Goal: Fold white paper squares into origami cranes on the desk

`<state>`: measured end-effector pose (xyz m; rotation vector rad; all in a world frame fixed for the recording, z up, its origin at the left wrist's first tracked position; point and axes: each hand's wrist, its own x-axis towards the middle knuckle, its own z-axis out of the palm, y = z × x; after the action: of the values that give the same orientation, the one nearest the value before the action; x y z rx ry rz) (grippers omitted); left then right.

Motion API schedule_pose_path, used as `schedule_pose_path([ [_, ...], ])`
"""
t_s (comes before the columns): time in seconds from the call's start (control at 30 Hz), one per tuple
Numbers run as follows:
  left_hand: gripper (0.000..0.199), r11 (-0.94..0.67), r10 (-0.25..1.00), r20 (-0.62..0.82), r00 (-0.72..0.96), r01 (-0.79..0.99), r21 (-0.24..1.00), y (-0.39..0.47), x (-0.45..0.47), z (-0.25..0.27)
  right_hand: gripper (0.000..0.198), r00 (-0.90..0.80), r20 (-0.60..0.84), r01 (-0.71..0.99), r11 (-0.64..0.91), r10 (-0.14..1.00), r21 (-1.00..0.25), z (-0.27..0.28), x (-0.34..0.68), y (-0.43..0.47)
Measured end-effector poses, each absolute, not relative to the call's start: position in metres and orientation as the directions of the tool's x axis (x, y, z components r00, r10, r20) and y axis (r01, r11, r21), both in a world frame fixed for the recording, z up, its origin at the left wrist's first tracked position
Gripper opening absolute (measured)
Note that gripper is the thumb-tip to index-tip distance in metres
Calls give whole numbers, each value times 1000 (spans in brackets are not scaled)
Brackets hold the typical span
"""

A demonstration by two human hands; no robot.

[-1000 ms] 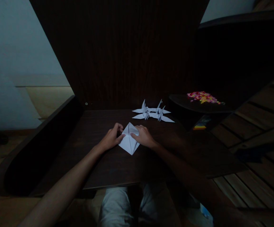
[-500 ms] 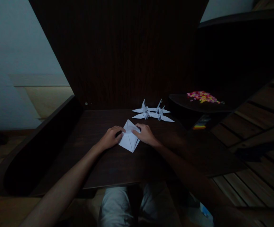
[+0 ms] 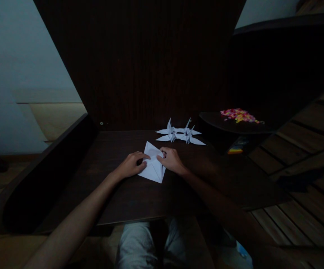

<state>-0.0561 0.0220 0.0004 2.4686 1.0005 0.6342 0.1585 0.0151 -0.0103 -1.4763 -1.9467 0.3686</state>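
A white sheet of folded paper [image 3: 152, 172], kite-shaped with crease lines, lies on the dark wooden desk in front of me. My left hand [image 3: 132, 164] holds down its left side, index fingertip and thumb on the top layer with a gap between them. At the right edge, my right hand [image 3: 171, 160] pinches a raised flap, thumb on top and the fingers curled beneath. Just beyond the paper stand several white origami cranes [image 3: 180, 135], close together with wings spread.
A pile of small pink, red and yellow pieces [image 3: 240, 115] lies on a low curved shelf [image 3: 231, 127] at the right. Under it is an item with a yellow and orange edge [image 3: 235, 151]. A raised side panel [image 3: 50, 168] bounds the desk on the left.
The paper has turned slightly, its near tip shifting right and its far tip left. The right flap has been lifted and drawn leftward. My left fingers reach farther over the paper.
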Motion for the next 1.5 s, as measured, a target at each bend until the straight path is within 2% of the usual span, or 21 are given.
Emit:
schedule_pose_path([
  [0.33,44,-657,726,259,637,530,537,24,-59,-3,5,-184,335,725,358,924,-588,-14,156,14],
  [0.43,45,-663,719,254,647,527,532,23,-59,-2,13,-163,380,717,374,910,-588,-13,156,15],
  [0.7,21,-714,646,268,715,442,543,22,-55,-3,14,-150,504,555,494,850,-669,-8,154,14],
  [0.93,20,-759,616,291,732,452,468,19,-55,-2,10,-184,618,453,624,764,-637,-10,150,12],
  [1.1,23,-778,607,290,740,479,406,16,-53,-1,9,-182,655,422,660,734,-622,-9,149,10],
  [1.37,28,-762,630,295,719,499,413,16,-54,-2,10,-115,645,501,605,756,-619,-6,148,8],
  [1.5,40,-714,682,284,674,532,455,15,-55,1,22,-53,591,527,525,805,-668,-7,150,11],
])
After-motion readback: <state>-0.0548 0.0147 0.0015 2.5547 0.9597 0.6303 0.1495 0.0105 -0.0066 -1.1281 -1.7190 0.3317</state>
